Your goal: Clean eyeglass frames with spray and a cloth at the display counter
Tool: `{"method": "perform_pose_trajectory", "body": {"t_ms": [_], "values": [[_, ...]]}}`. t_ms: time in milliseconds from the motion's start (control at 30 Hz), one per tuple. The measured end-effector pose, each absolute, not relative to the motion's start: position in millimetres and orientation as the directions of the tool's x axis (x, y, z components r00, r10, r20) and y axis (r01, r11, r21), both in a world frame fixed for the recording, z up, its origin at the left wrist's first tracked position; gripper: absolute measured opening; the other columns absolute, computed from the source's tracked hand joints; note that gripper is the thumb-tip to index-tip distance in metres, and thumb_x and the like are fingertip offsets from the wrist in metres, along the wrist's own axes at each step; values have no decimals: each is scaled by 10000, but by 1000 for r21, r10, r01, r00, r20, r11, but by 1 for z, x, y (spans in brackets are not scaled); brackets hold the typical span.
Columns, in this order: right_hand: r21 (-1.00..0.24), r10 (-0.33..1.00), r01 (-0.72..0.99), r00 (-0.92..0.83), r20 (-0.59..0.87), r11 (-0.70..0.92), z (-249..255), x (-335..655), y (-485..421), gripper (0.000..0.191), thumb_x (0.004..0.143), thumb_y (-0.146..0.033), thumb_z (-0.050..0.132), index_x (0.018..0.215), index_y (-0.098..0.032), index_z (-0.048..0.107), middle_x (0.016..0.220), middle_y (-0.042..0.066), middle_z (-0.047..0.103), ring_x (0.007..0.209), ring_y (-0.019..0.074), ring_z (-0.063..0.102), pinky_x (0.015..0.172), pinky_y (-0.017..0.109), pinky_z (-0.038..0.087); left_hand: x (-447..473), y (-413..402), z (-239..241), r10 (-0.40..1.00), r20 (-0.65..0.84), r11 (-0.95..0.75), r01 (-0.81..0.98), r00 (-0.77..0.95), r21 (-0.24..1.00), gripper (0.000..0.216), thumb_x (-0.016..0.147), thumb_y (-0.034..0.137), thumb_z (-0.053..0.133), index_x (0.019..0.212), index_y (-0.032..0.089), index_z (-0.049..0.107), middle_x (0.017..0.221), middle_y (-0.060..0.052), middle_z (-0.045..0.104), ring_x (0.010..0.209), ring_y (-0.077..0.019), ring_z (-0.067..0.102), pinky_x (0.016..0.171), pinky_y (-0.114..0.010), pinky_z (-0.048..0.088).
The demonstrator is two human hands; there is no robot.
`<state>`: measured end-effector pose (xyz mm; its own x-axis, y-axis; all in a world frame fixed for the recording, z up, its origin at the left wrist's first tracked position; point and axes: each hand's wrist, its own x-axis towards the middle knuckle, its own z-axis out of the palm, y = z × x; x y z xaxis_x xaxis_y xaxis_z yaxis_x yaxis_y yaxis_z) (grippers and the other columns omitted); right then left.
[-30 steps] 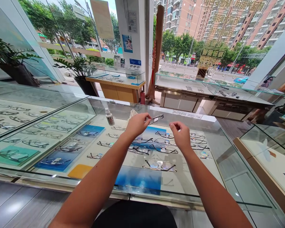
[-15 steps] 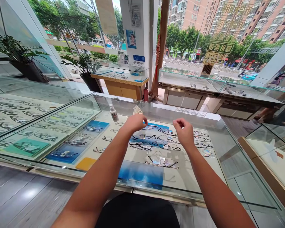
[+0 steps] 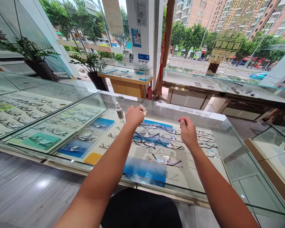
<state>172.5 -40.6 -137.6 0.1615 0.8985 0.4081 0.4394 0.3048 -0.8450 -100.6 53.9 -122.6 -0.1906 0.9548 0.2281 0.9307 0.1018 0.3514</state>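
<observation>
My left hand (image 3: 134,116) is at the far side of the glass-topped counter, fingers closed on a crumpled beige cloth (image 3: 143,110). Just left of it stands a white spray bottle (image 3: 119,111) with a clear cap. My right hand (image 3: 188,130) hovers over the counter, fingers curled and thumb against the index finger; anything inside is hidden. Between and below the hands, several pairs of eyeglasses lie in rows under the glass, among them a thin-framed pair (image 3: 166,160) nearest me.
The glass display counter (image 3: 224,160) runs across in front of me. An orange-yellow pad (image 3: 93,158) and a blue panel (image 3: 146,171) lie inside it. More eyeglasses fill the left case. Another glass case (image 3: 273,152) stands at the right; potted plants (image 3: 96,69) are beyond.
My left hand has moved to the cloth and closed on it. My right hand stays curled above the counter. The view has shifted slightly.
</observation>
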Motion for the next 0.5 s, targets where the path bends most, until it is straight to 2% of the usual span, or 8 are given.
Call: {"method": "perform_pose_trajectory", "body": {"t_ms": [133,233,300,400,500], "values": [[-799,886,523,163,434,295,-141,173,-39,513,1083,-599,349,727,-258,490,603,-27,433,582,175,398,607,330,286,-107,68,-138,976,95,144,903,-198,405,432,913,259,602,1294,255,806,1363,-197,718,1309,-458,593,1073,-577,463],[-815,897,517,183,402,260,-140,173,-39,631,1055,-732,349,633,-263,361,572,-34,358,564,160,335,594,334,256,-108,74,-144,976,89,142,889,-199,435,381,880,226,623,1192,231,843,1311,-188,760,1272,-465,631,1052,-571,472],[-835,904,486,186,386,257,-139,174,-39,663,1033,-785,363,627,-261,340,580,-40,329,568,152,305,587,332,241,-109,75,-144,971,105,144,874,-215,465,387,880,216,618,1199,216,837,1286,-185,775,1231,-451,667,1024,-544,491],[-847,903,459,185,387,269,-139,174,-39,674,1023,-805,371,633,-257,348,594,-43,309,582,149,288,586,329,225,-111,75,-142,956,146,145,845,-254,515,463,900,237,605,1328,199,779,1291,-175,779,1185,-411,707,966,-483,524],[-842,900,463,181,396,277,-139,173,-39,671,1028,-797,372,633,-255,347,596,-41,304,594,151,284,589,329,219,-115,75,-141,918,244,79,746,-313,661,430,900,275,635,1294,172,774,1250,-167,789,1152,-368,721,953,-436,535]]}}
